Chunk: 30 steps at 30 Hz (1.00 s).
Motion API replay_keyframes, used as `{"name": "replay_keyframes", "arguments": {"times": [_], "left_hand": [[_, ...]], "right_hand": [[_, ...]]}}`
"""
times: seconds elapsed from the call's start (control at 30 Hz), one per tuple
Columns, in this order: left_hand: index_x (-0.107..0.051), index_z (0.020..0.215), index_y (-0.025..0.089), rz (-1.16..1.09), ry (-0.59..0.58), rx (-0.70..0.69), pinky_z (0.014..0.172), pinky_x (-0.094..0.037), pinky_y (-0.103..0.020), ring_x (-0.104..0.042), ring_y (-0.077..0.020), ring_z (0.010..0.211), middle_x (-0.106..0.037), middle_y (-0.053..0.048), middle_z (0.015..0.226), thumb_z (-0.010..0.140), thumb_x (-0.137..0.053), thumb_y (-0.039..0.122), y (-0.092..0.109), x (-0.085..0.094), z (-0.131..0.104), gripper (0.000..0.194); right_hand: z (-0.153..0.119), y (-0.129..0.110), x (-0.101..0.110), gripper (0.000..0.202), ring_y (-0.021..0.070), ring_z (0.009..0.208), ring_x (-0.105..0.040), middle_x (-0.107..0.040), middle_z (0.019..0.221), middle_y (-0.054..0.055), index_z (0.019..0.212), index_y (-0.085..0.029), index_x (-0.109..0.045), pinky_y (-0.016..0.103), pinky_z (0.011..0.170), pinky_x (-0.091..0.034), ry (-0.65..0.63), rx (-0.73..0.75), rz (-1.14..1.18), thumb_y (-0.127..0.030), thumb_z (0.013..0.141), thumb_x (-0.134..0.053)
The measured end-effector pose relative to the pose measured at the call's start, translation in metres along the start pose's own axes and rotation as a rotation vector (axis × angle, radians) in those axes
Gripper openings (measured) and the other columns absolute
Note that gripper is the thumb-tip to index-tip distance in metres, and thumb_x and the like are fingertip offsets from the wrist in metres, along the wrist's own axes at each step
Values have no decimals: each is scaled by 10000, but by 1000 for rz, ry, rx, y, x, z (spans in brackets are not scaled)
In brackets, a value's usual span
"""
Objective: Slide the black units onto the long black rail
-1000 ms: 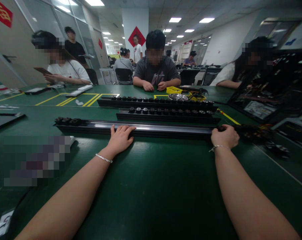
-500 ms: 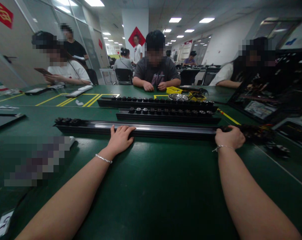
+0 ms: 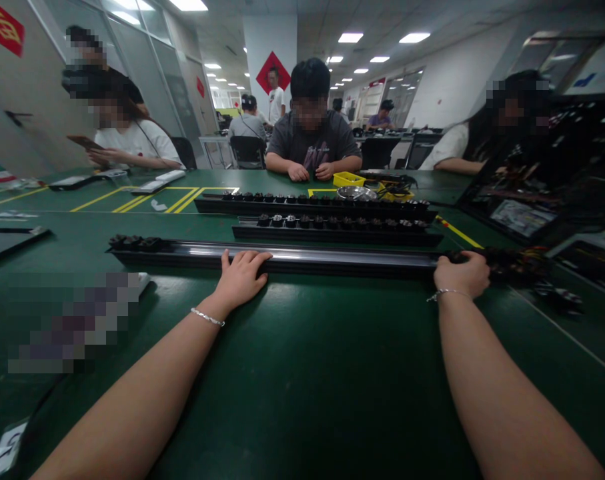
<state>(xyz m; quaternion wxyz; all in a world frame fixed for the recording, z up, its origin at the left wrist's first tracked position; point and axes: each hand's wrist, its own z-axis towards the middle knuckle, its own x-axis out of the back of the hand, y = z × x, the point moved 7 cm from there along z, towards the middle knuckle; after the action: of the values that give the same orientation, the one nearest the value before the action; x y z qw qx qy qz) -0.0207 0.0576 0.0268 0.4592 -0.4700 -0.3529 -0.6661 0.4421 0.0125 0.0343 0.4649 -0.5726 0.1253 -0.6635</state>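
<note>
A long black rail (image 3: 352, 261) with a shiny grey top channel lies across the table in front of me. My left hand (image 3: 239, 277) grips it left of the middle, fingers spread over the top and thumb against the near side. At its right end, my right hand (image 3: 465, 273) is closed with the thumb and fingers pinched on a small black part (image 3: 451, 256), mostly hidden by the hand. Several black blocks (image 3: 135, 243) sit in the rail's left end. A pile of dark parts with wires (image 3: 519, 263) lies right of my right hand.
Two more black rails, a nearer one (image 3: 337, 235) and a farther one (image 3: 312, 207), carry rows of blocks behind. Beyond them stand a yellow bin (image 3: 349, 180) and a metal dish (image 3: 356, 194). A person (image 3: 312, 143) sits opposite; others sit at both sides.
My right hand has shifted very slightly along the rail's end; my left hand stays put. A standing person in the left background has moved left.
</note>
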Motion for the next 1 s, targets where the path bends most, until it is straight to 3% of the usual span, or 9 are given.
{"name": "replay_keyframes", "arguments": {"times": [0.4,0.77,1.0], "left_hand": [[-476,1278,297,11,-12,11,1071,-125,-625,-459,-288,1199,-564,-58,1251,835,-455,335,2,1,0,445],[-476,1275,292,3,-11,8,1065,-125,-634,-459,-284,1192,-564,-62,1248,837,-453,332,1,1,0,441],[-475,1278,293,-2,-12,12,1071,-112,-627,-453,-285,1199,-560,-65,1257,837,-453,334,1,1,0,444]], "right_hand": [[10,0,1,463,310,1039,-564,-598,1096,123,1130,-223,-559,474,893,-432,-96,100,-141,-388,697,-572],[20,6,5,454,304,1062,-581,-637,1102,132,1148,-240,-572,450,883,-466,-124,-14,-167,-384,718,-593],[22,9,5,438,294,1034,-584,-635,1088,115,1105,-235,-579,431,885,-458,-91,10,-124,-372,689,-602]]}}
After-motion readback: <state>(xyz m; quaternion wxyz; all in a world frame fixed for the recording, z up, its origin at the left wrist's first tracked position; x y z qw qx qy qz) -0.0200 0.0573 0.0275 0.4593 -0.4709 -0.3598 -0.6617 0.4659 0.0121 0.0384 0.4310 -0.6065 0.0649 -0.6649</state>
